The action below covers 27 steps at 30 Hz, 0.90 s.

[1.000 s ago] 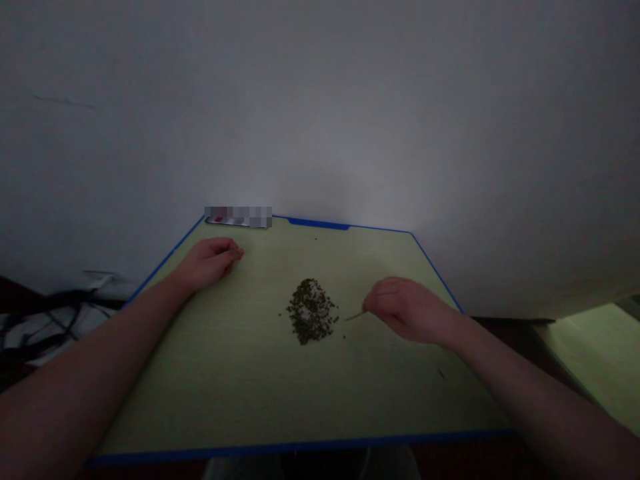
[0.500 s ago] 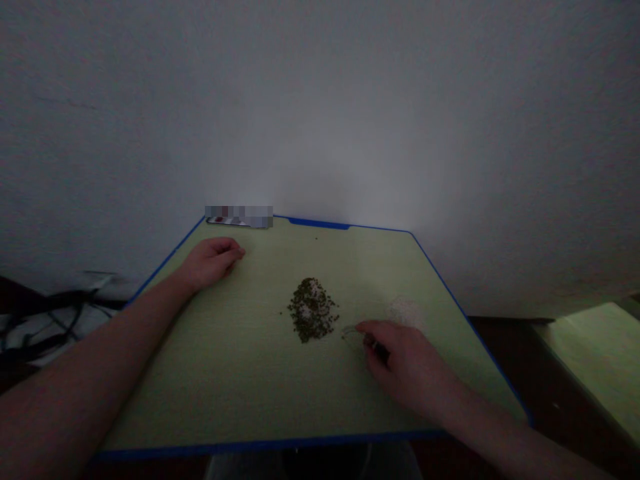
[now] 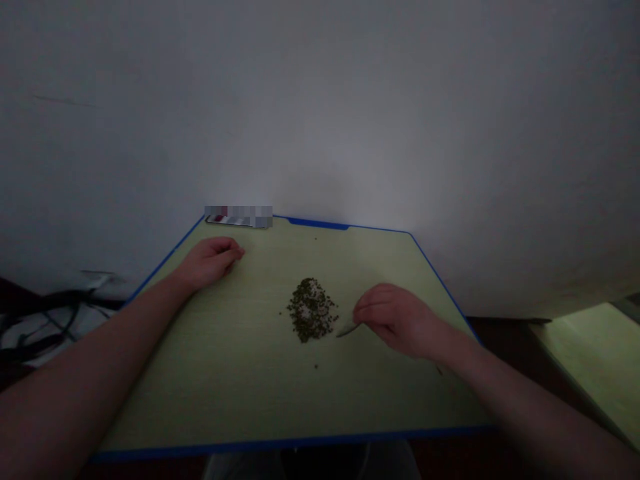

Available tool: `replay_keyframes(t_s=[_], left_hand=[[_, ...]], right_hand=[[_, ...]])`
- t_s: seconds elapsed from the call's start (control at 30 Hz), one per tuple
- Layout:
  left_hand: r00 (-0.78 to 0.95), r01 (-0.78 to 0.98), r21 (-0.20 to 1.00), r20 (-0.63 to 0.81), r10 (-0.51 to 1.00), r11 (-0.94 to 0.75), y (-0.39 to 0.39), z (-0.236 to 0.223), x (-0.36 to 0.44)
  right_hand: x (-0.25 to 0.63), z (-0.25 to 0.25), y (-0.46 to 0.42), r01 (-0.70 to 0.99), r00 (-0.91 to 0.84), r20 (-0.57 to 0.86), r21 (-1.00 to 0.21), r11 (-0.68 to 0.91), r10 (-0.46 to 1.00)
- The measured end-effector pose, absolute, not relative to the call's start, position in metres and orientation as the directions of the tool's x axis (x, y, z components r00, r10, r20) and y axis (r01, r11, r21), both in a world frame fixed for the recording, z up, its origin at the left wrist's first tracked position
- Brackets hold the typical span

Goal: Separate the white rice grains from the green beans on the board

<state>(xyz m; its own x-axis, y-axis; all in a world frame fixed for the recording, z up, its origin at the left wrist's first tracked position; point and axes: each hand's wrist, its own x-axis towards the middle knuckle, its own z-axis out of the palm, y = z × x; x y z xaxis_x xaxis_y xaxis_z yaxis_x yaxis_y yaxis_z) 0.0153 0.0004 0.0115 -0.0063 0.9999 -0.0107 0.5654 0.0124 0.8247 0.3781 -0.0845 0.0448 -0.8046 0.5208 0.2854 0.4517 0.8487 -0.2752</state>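
Note:
A heap of small green beans mixed with white grains point(image 3: 311, 310) lies mid-table. Just to its right, my right hand point(image 3: 393, 320) is closed around thin metal tweezers point(image 3: 349, 330). Their tip points left, close to the edge of the heap. One dark bean point(image 3: 316, 366) sits alone in front of the heap, and another lies at its left. My left hand point(image 3: 213, 260) rests on the table in a loose fist, away from the heap, with nothing seen in it. The pale patch of grains on the right is hidden behind my right hand.
The pale table point(image 3: 210, 400) has a blue rim and a blue handle point(image 3: 320, 224) at the back, against the wall. A flat, partly blurred object point(image 3: 237, 220) lies at the back left corner. Dark cables point(image 3: 65, 313) hang left of the table; another surface point(image 3: 595, 360) stands right.
My right hand has moved away from me and turned, with the tweezers, and now covers the pale grains. A lone bean now shows in front of the heap. My left hand stays still.

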Motion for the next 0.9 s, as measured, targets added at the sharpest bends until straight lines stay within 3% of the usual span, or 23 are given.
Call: replay_keyframes(t_s=[0.2,0.77,0.9], left_hand=[[0.0,0.577,0.817,-0.004,1.0,0.004,0.002,0.01,0.013],[0.004,0.559,0.829,-0.007,1.0,0.003,0.004,0.007,0.012],[0.006,0.56,0.828,-0.01,1.0,0.005,0.002,0.01,0.014]], right_hand=[[0.382,0.03,-0.069,0.459,-0.836,0.245,-0.178,0.87,0.491],[0.395,0.034,-0.076,0.36,-0.897,0.2,-0.183,0.915,0.393],[0.393,0.032,-0.075,0.392,-0.878,0.24,-0.137,0.91,0.415]])
